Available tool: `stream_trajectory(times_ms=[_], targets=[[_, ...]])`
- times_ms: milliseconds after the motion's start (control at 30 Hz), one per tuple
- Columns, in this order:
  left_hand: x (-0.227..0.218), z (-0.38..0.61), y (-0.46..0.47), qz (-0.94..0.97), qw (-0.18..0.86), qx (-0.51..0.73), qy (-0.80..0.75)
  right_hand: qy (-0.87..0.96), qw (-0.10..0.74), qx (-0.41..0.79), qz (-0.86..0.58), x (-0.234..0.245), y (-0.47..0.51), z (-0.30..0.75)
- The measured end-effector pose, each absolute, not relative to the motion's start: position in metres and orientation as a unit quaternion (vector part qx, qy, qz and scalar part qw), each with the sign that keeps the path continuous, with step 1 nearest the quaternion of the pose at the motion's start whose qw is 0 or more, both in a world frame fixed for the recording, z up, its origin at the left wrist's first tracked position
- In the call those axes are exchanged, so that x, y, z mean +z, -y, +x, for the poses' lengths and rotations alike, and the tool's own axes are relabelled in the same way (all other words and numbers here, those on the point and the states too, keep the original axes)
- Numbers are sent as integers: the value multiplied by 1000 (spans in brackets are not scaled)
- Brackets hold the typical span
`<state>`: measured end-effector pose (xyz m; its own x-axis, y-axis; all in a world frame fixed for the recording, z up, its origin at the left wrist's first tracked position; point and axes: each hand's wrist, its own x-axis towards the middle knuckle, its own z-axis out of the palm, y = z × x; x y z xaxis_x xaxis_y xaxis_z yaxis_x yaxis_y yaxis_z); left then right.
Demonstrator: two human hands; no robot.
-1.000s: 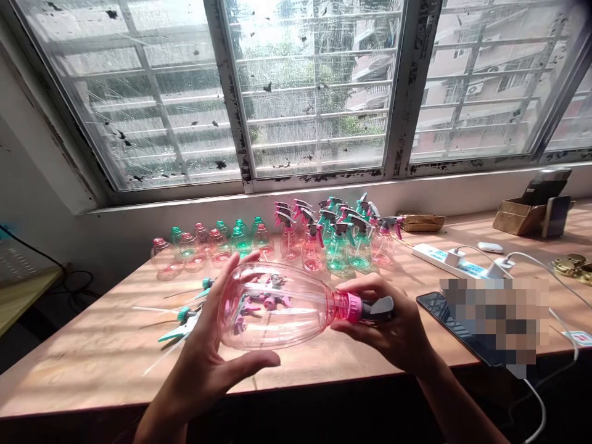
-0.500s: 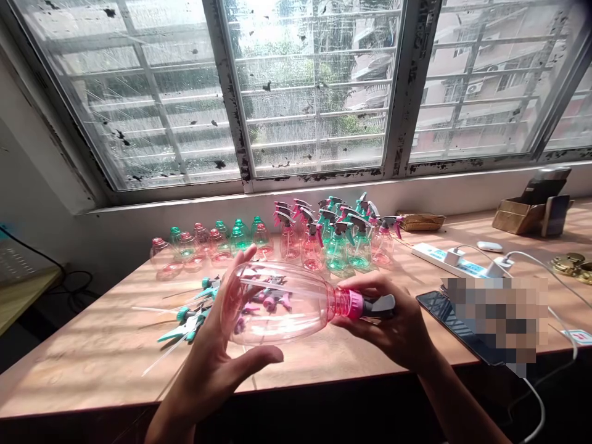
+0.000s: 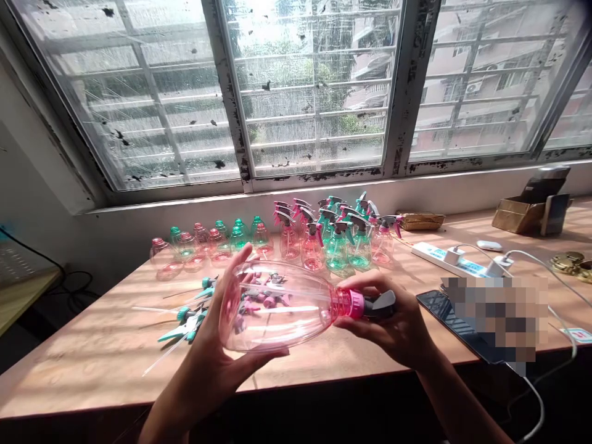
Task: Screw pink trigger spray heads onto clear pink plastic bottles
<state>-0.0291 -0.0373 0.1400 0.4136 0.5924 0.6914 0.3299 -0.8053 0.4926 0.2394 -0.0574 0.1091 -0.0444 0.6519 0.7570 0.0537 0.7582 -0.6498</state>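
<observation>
A clear pink spray bottle [image 3: 287,308] lies sideways in the air above the table, its base to the left and its neck to the right. My left hand [image 3: 217,339] cups the base end, thumb below and fingers behind. With its fingers round the pink collar of the spray head [image 3: 358,304], my right hand [image 3: 393,320] grips the neck end; the grey lever points right. The head sits on the bottle's neck. Pink spray heads [image 3: 271,299] show through the clear wall. Left of the bottle lie teal spray heads [image 3: 187,314] with thin tubes.
Bottles without heads [image 3: 215,243] stand at the back left, pink and green. Several bottles with spray heads [image 3: 337,246] stand beside them. To the right are a power strip [image 3: 448,262], a phone [image 3: 457,324], a cardboard box [image 3: 513,216] and cables. The window sill runs behind.
My left thumb has swung in from sticking out to lie along the bottle's lower side. The bottle has rolled or tilted slightly; my right hand stays at the collar.
</observation>
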Motion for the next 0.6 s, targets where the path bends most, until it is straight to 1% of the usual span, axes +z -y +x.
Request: stream_trajectory(times_ms=[167,333,433,600], targets=[[137,-26,34,819,146,499,-243,685,637,246,-252,112,57,240],[136,-27,34,807,183,486,-283,688,630,241,-266,111,55,240],[137,-31,32,810,200,478,-276,684,626,255,-272,111,56,240],[136,-36,30,834,162,459,-259,677,617,283,-285,114,59,240]])
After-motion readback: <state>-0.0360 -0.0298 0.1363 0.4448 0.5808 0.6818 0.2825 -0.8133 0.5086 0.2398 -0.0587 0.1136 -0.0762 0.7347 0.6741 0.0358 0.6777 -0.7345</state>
